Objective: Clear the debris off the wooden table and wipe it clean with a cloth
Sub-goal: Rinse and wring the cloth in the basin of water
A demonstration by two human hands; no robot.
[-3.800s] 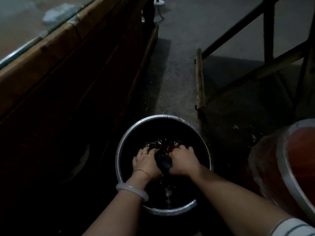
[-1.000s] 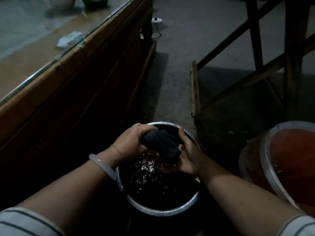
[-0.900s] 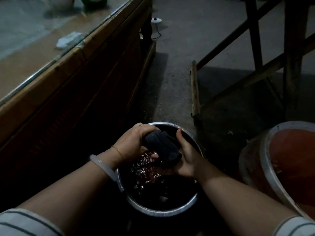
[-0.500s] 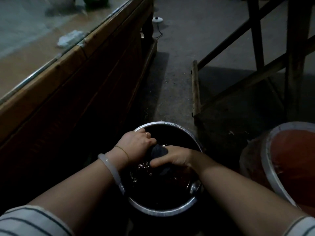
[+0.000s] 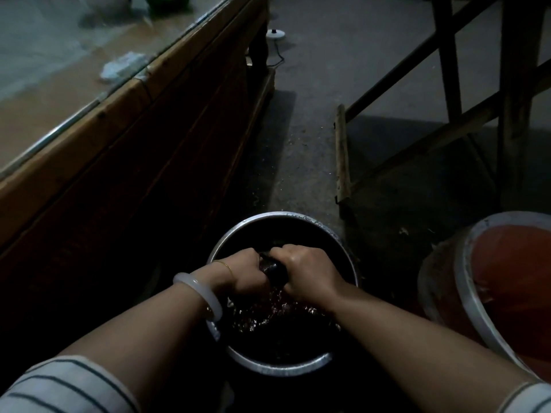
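Observation:
A dark wet cloth [image 5: 273, 269] is squeezed between my two fists over a metal basin [image 5: 286, 217] of dark water on the floor. My left hand [image 5: 244, 271] grips its left end and my right hand [image 5: 307, 271] grips its right end; only a short piece shows between them. Water splashes below the hands. The wooden table [image 5: 74, 138] with a glass top runs along the left, and a crumpled white scrap [image 5: 123, 67] lies near its edge.
An orange bucket [image 5: 512, 281] with a pale rim stands at the right. A wooden frame [image 5: 343, 153] with slanted bars rises at the back right. A white round device [image 5: 275, 34] with a cord sits on the concrete floor beyond the table.
A second ago the cloth was held up, bunched above the water. Both hands have since closed round it and wring it low over the basin, and water now splashes under them.

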